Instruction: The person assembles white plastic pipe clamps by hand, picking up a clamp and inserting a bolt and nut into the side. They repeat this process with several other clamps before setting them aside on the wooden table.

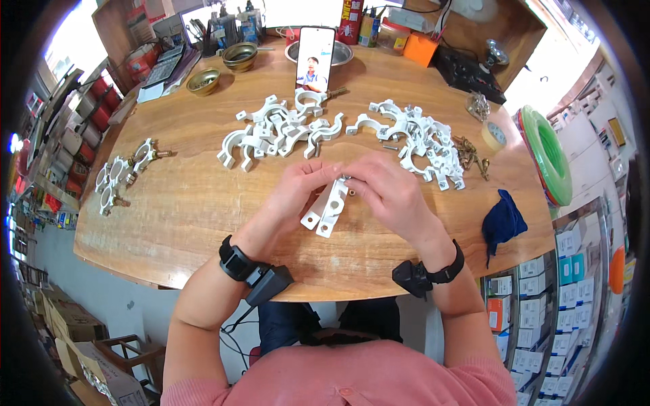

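Observation:
Over the middle of the table, a white pipe clamp made of two bracket halves is held between my hands, its two holed ends pointing toward me. My left hand grips it near the far end, thumb on top. At that same end my right hand pinches a small metal screw, mostly covered by the fingertips. Beyond my hands lie a heap of white clamp halves and, to the right, another heap of white clamp halves. A little metal nut shows beside the right fingers.
Assembled clamps with brass-coloured bolts lie at the left. Loose bolts, a tape roll and a dark blue cloth are at the right. A phone stands at the back, near brass bowls.

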